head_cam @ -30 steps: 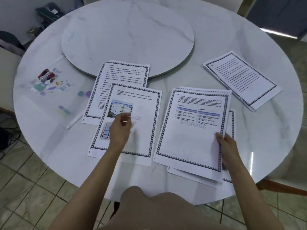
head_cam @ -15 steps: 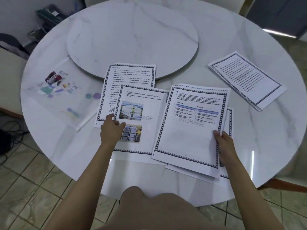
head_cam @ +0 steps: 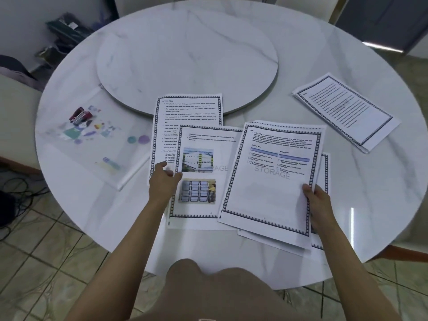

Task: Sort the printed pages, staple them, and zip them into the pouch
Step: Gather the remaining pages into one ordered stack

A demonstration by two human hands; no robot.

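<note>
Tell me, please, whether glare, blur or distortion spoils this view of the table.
Head view: the wide lens bows the rim of the table; a bright glare streak lies on it beside the right hand; small print on the held page is soft, though STORAGE reads; the clear pouch looks hazy.

A round table [head_cam: 393,181] of white marble with grey veins fills the middle. Beyond the left hand [head_cam: 164,181] and the right hand [head_cam: 317,200], a round turntable [head_cam: 185,54] of the same stone lies on it. Just right of the right hand, a thin streak of light [head_cam: 352,218] reflects on the table. Far left of the left hand stands a cream chair [head_cam: 14,112], and black cables [head_cam: 14,193] lie on the beige tiled floor [head_cam: 34,262]. Far beyond that hand, dark clutter [head_cam: 67,31] sits against a white wall [head_cam: 23,19].
</note>
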